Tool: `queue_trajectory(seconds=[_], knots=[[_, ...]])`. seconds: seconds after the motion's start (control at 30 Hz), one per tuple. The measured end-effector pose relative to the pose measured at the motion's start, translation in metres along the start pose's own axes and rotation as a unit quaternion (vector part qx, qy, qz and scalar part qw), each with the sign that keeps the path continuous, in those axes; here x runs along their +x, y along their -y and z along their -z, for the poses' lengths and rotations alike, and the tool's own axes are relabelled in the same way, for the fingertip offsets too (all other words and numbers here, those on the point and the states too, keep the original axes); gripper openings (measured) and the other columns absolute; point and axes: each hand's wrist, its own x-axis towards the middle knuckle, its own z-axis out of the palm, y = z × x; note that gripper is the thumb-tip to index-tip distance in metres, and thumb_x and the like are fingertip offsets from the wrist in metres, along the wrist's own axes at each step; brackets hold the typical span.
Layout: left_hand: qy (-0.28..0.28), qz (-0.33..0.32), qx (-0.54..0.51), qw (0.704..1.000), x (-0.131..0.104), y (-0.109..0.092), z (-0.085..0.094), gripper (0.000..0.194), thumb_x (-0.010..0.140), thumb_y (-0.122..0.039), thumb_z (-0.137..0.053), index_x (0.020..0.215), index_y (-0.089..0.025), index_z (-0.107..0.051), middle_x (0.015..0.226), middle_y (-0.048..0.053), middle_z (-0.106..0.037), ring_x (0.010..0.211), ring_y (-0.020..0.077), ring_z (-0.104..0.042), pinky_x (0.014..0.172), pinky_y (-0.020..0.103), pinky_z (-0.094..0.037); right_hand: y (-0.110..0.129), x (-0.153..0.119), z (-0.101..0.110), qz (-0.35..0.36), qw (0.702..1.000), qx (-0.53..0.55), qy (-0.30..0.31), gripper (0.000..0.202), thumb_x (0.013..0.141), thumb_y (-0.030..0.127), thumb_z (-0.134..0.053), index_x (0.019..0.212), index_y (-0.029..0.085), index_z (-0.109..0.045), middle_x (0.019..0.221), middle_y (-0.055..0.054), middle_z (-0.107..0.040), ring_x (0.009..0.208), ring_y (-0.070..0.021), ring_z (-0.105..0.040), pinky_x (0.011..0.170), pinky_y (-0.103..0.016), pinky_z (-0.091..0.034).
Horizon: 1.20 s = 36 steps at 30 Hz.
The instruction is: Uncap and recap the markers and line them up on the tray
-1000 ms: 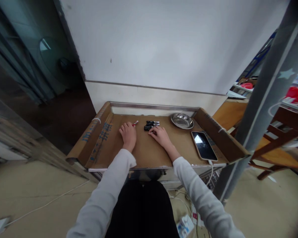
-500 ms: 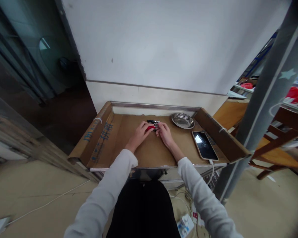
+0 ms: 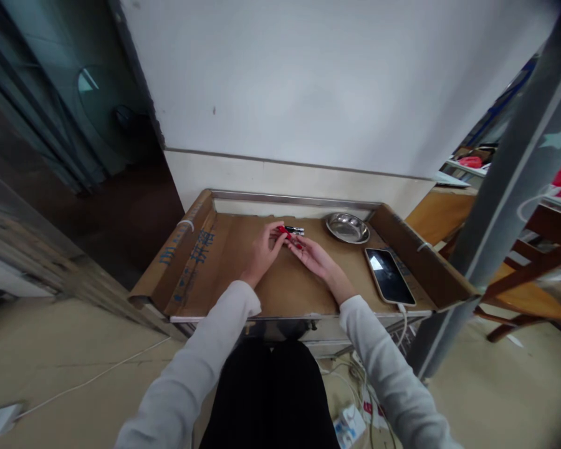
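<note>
1. Far left, a thin white cord (image 3: 93, 378) curves loosely over the smooth, pale floor (image 3: 75, 349).
2. The brown cardboard (image 3: 243, 293) lines the tabletop as a shallow tray, its left side (image 3: 172, 249) folded up into a sloping wall with blue printing and a white tie through it.
3. The left hand (image 3: 262, 251), below a soft, light grey sleeve (image 3: 215, 330), has thumb and fingers pinched on the red marker (image 3: 284, 232).
4. That slim, glossy marker is in both hands above the middle of the cardboard, slanting down to the right; fingers hide part of it.
5. Just behind it, a black marker (image 3: 293, 230), a short cylinder with a paler right end, lies on the cardboard.
6. The right hand (image 3: 318, 259) has its fingers curled about the red marker's lower end; its exact grip is too small to make out.
7. Near the back right corner sits a round, shiny metal dish (image 3: 347, 228) with a flared rim.
8. In front of it lies a flat, glassy phone (image 3: 389, 276) with rounded corners, a white cable (image 3: 404, 321) at its near end.
9. Farther right stand a smooth grey post (image 3: 495, 181) and a wooden chair (image 3: 523, 293).
</note>
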Motion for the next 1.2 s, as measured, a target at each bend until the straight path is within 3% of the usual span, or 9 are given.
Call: queue_trajectory(seconds=[0.17,0.3,0.43,0.57,0.7,0.83,0.97,1.07,1.2], knots=[[-0.094,0.079,-0.075,0.99,0.004,0.007,-0.003,0.029,0.088,-0.036,-0.047,0.113,-0.021,-0.044,0.101,0.006,-0.059,0.088,0.0126,-0.061,0.079,0.028,-0.051,0.003,0.002,0.006,0.039,0.999,-0.018,-0.009,0.016,0.081,0.014,-0.056,0.093,0.013,-0.066,0.103,-0.006,-0.067,0.096,-0.0125,-0.063,0.089,-0.022,-0.052],[-0.114,0.131,-0.133,0.976,0.004,0.018,-0.006,0.024,0.085,-0.033,-0.051,0.104,-0.02,-0.045,0.097,0.005,-0.058,0.084,0.0121,-0.061,0.077,0.028,-0.053,0.002,0.003,0.012,0.075,0.996,-0.038,-0.028,0.018,0.075,0.012,-0.062,0.093,0.013,-0.067,0.102,-0.005,-0.068,0.094,-0.0111,-0.064,0.094,-0.019,-0.049],[-0.061,0.159,-0.165,0.971,0.002,0.023,-0.008,0.019,0.081,-0.027,-0.055,0.096,-0.019,-0.046,0.091,0.003,-0.058,0.08,0.0117,-0.06,0.074,0.028,-0.053,0.004,0.002,0.019,0.134,0.984,-0.055,-0.102,0.021,0.07,0.012,-0.067,0.091,0.015,-0.066,0.094,-0.004,-0.069,0.092,-0.0117,-0.064,0.094,-0.021,-0.049],[0.104,0.143,-0.115,0.978,-0.004,0.02,-0.007,0.012,0.08,-0.025,-0.054,0.089,-0.018,-0.051,0.085,0.002,-0.06,0.075,0.0117,-0.059,0.07,0.027,-0.051,0.007,-0.005,0.021,0.247,0.947,-0.127,-0.161,0.025,0.069,0.022,-0.07,0.093,0.018,-0.064,0.092,-0.005,-0.07,0.086,-0.0148,-0.066,0.091,-0.033,-0.05],[0.229,0.073,0.032,0.97,-0.008,0.019,-0.003,0.007,0.08,-0.023,-0.054,0.085,-0.02,-0.058,0.083,0.001,-0.061,0.078,0.0151,-0.056,0.076,0.032,-0.046,0.003,-0.018,0.014,0.313,0.88,-0.339,-0.113,0.026,0.076,0.031,-0.063,0.101,0.023,-0.062,0.102,-0.005,-0.067,0.099,-0.0183,-0.062,0.093,-0.038,-0.046],[0.219,0.058,0.185,0.956,-0.008,0.024,-0.002,0.009,0.077,-0.025,-0.059,0.085,-0.021,-0.059,0.094,0.005,-0.057,0.094,0.0232,-0.049,0.086,0.044,-0.038,-0.005,-0.026,0.009,0.289,0.756,-0.587,-0.003,0.043,0.081,0.031,-0.058,0.123,0.027,-0.05,0.111,-0.004,-0.064,0.107,-0.0198,-0.057,0.098,-0.042,-0.037],[0.206,0.069,0.215,0.952,-0.008,0.025,-0.003,0.017,0.078,-0.021,-0.056,0.095,-0.022,-0.057,0.102,0.005,-0.051,0.098,0.0231,-0.045,0.089,0.042,-0.035,-0.003,-0.026,0.017,0.308,0.63,-0.713,0.015,0.052,0.078,0.034,-0.062,0.127,0.025,-0.046,0.121,-0.007,-0.057,0.107,-0.0229,-0.052,0.091,-0.041,-0.04],[0.209,0.047,0.211,0.954,-0.008,0.02,-0.002,0.017,0.08,-0.018,-0.052,0.095,-0.023,-0.058,0.1,0.004,-0.051,0.097,0.0212,-0.044,0.09,0.039,-0.034,0.003,-0.029,0.027,0.325,0.583,-0.744,-0.017,0.035,0.079,0.038,-0.061,0.111,0.024,-0.058,0.112,-0.007,-0.058,0.103,-0.0233,-0.051,0.09,-0.04,-0.039],[0.23,0.001,0.205,0.951,-0.009,0.015,-0.001,0.012,0.08,-0.028,-0.055,0.09,-0.024,-0.06,0.099,0.003,-0.05,0.095,0.0209,-0.043,0.089,0.038,-0.034,0.006,-0.034,0.034,0.315,0.552,-0.771,-0.036,0.022,0.085,0.035,-0.053,0.101,0.025,-0.064,0.103,-0.008,-0.056,0.097,-0.0215,-0.05,0.088,-0.038,-0.039]])
